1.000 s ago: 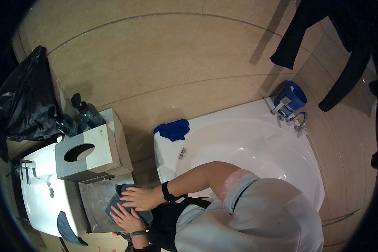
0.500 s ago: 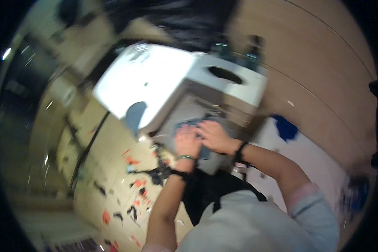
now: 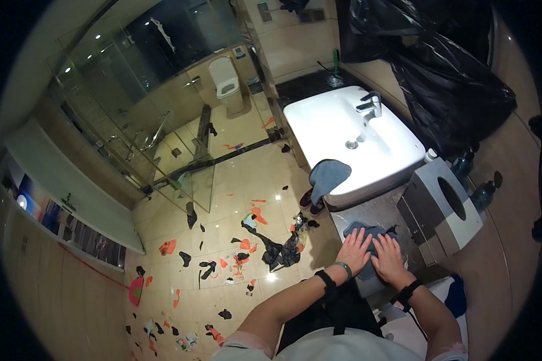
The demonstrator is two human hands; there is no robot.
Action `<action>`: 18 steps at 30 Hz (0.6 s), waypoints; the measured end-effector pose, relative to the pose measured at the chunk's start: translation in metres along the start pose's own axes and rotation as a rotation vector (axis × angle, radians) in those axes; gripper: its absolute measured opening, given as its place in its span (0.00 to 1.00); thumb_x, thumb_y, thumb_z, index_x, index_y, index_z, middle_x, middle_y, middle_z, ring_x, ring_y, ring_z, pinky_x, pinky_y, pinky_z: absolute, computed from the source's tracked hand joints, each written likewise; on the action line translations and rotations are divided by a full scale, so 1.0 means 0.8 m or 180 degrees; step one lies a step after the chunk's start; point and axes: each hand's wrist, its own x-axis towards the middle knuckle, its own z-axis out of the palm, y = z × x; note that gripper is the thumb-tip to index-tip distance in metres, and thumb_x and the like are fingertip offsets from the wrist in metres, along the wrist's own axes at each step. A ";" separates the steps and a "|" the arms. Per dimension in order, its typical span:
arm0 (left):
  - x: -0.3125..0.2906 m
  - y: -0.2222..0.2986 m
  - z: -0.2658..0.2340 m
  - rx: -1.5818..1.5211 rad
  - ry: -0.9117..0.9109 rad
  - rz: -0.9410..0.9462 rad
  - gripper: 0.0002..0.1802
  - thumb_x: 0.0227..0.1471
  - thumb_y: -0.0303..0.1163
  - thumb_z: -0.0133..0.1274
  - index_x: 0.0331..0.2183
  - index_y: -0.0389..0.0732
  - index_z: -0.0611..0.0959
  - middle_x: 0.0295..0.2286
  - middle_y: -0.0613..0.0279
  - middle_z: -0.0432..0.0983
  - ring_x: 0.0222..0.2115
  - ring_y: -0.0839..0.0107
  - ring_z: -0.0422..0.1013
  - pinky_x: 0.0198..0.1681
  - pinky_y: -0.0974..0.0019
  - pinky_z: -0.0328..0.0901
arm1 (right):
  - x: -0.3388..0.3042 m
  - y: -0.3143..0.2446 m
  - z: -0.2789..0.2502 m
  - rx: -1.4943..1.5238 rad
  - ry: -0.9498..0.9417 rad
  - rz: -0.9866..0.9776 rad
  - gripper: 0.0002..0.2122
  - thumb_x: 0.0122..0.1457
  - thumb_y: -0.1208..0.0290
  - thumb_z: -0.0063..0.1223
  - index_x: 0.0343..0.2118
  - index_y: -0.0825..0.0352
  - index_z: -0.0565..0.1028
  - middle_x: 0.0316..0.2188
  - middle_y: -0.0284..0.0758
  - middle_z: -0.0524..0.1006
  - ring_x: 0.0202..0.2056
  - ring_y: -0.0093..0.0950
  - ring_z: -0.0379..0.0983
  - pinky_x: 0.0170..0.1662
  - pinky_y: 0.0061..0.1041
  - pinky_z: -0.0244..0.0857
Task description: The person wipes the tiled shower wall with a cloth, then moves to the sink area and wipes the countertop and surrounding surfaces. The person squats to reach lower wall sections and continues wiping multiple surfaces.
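A grey-blue cloth (image 3: 367,274) lies spread on the dark stone counter (image 3: 384,210) beside the sink. My left hand (image 3: 355,251) rests flat on it, fingers stretched out. Close alongside, with fingertips nearly meeting the left's, my right hand (image 3: 389,259) also presses flat on the cloth, fingers spread. Part of the cloth is hidden under both palms. A second grey-blue cloth (image 3: 329,178) hangs over the near left corner of the white sink (image 3: 325,129). Just beyond my right hand stands a silver box with an oval opening (image 3: 424,195).
A chrome faucet (image 3: 372,104) stands on the sink. Dark pump bottles (image 3: 483,194) are behind the box. Torn black and orange scraps (image 3: 244,243) litter the tiled floor, with a pink dustpan (image 3: 136,291) at left. A glass shower partition (image 3: 132,120) and toilet (image 3: 226,84) are farther off.
The view has swung left and steadied, bringing the toilet, glass partition and more floor into sight. Both hands stay on the cloth, with the right hand's fingers now straighter.
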 end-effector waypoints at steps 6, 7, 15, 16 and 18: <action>0.066 -0.034 -0.012 -0.0029 0.0146 -0.0367 0.31 0.61 0.43 0.40 0.62 0.45 0.58 0.63 0.48 0.47 0.64 0.48 0.43 0.64 0.50 0.43 | 0.076 0.018 0.020 -0.0094 0.0186 0.0192 0.26 0.57 0.63 0.50 0.58 0.65 0.63 0.60 0.44 0.62 0.62 0.43 0.53 0.63 0.45 0.44; 0.072 -0.037 -0.014 -0.0026 0.0116 -0.0391 0.31 0.61 0.43 0.40 0.63 0.45 0.58 0.63 0.48 0.47 0.64 0.47 0.43 0.64 0.50 0.43 | 0.085 0.020 0.023 -0.0148 0.0171 0.0229 0.26 0.57 0.63 0.49 0.58 0.65 0.63 0.60 0.44 0.61 0.62 0.43 0.53 0.63 0.46 0.44; 0.028 -0.020 -0.004 0.0154 0.0107 -0.0452 0.32 0.60 0.45 0.41 0.62 0.44 0.59 0.63 0.47 0.48 0.63 0.46 0.45 0.63 0.50 0.44 | 0.049 0.003 0.025 0.0050 0.0062 0.0085 0.26 0.58 0.63 0.49 0.59 0.66 0.63 0.60 0.47 0.61 0.62 0.48 0.52 0.63 0.48 0.42; 0.013 -0.015 -0.002 0.0169 0.0161 -0.0421 0.33 0.60 0.45 0.42 0.62 0.44 0.59 0.63 0.46 0.48 0.63 0.46 0.45 0.63 0.50 0.44 | 0.037 -0.003 0.021 0.0096 0.0034 0.0036 0.26 0.58 0.64 0.49 0.59 0.66 0.63 0.59 0.47 0.61 0.62 0.48 0.52 0.63 0.49 0.41; -0.017 0.002 -0.009 0.0144 0.0028 -0.0380 0.33 0.60 0.45 0.42 0.62 0.43 0.59 0.62 0.46 0.49 0.63 0.46 0.46 0.63 0.50 0.44 | 0.008 -0.021 0.009 0.0210 -0.0050 -0.0036 0.26 0.57 0.65 0.51 0.58 0.67 0.63 0.59 0.48 0.60 0.61 0.49 0.52 0.63 0.50 0.41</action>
